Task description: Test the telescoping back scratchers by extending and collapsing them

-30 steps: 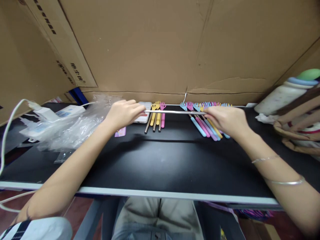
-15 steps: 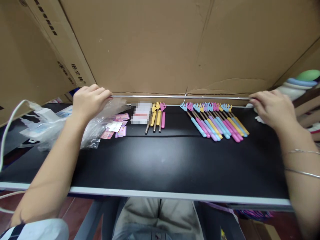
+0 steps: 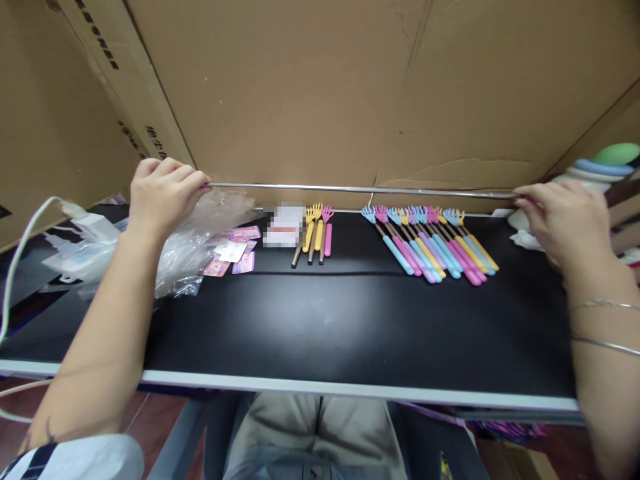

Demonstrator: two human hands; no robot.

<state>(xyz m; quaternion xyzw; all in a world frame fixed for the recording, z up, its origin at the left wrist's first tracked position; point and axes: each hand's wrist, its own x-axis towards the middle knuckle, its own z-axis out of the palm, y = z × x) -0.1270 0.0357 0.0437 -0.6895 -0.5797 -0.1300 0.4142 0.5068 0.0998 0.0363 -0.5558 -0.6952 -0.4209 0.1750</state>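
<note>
Both of my hands are closed on a thin silvery metal rod (image 3: pixel 360 189), held nearly level across the back of the table. My left hand (image 3: pixel 165 193) grips its left end and my right hand (image 3: pixel 563 213) pinches its right end; both ends are hidden in the fingers. Beneath the rod lies a row of several back scratchers (image 3: pixel 430 243) with hand-shaped heads and pink, blue, yellow and purple handles. Left of them are yellow and pink back scratcher heads with bare metal shafts (image 3: pixel 311 250) and loose handles (image 3: pixel 328 240).
Clear plastic bags (image 3: pixel 185 260) and small pink printed cards (image 3: pixel 243 262) lie at the left, with a white cable (image 3: pixel 15 267). A blurred white label (image 3: pixel 284 227) stands near the back. A cardboard wall (image 3: pixel 300 93) rises behind the black table (image 3: pixel 325 333). Stacked rings (image 3: pixel 600 167) are at the right.
My hands have moved farther apart, the left one left and slightly up, the right one right. More of the rod now shows between them.
</note>
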